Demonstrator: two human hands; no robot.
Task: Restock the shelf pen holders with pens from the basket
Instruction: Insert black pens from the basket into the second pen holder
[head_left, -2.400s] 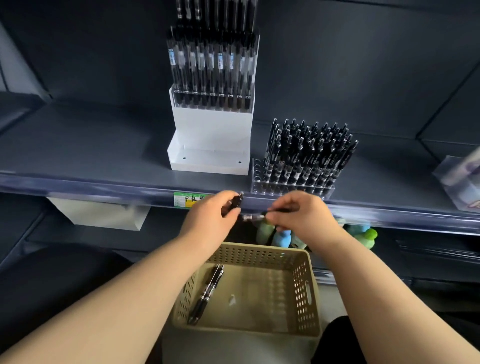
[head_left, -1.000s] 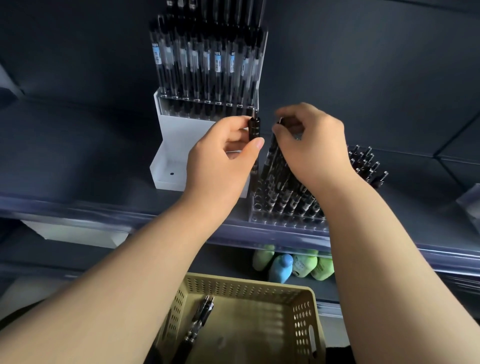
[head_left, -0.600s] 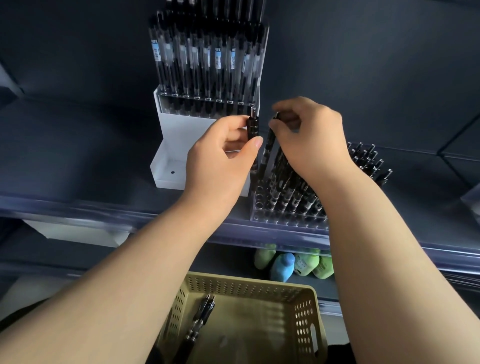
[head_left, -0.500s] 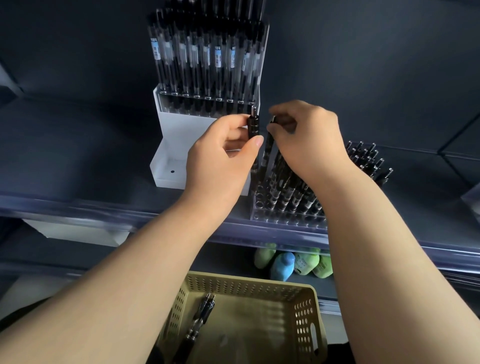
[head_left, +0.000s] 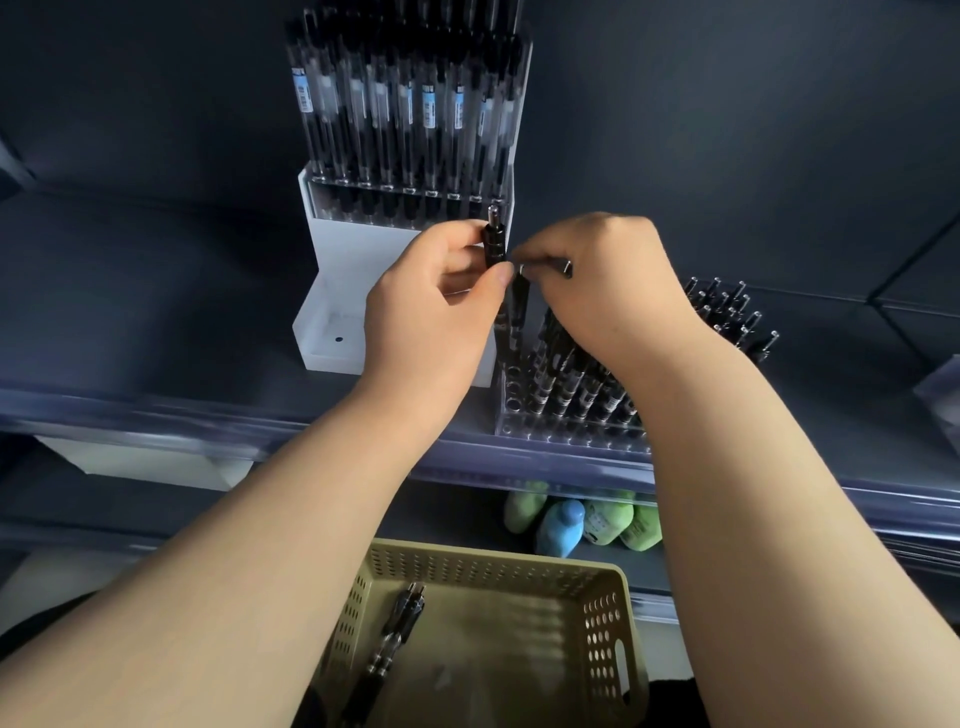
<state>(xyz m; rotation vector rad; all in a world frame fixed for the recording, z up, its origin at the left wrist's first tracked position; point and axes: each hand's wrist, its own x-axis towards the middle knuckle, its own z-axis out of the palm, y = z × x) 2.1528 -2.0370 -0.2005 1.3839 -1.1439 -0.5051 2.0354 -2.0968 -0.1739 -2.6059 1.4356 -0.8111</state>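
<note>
My left hand (head_left: 436, 306) pinches a black pen (head_left: 493, 239) upright, its silver tip pointing up. My right hand (head_left: 602, 280) holds the top of a second black pen (head_left: 517, 312) that stands in the left end of the clear pen holder (head_left: 566, 431) on the shelf. That holder is packed with several black pens (head_left: 727, 312) to the right, with a few open holes at its front left. Below, the beige basket (head_left: 608, 623) holds two black pens (head_left: 395, 639) along its left side.
A white tiered stand (head_left: 332, 332) full of clear-barrelled pens (head_left: 410, 109) sits left of the holder. The shelf's front rail (head_left: 156, 410) runs across. Green and blue bottles (head_left: 582, 519) stand on the lower shelf. A white box (head_left: 140, 462) hangs under the shelf at left.
Both hands rose from above the basket to the shelf holder, each with a pen. In the last half second my right hand lowered its pen into the holder's left end.
</note>
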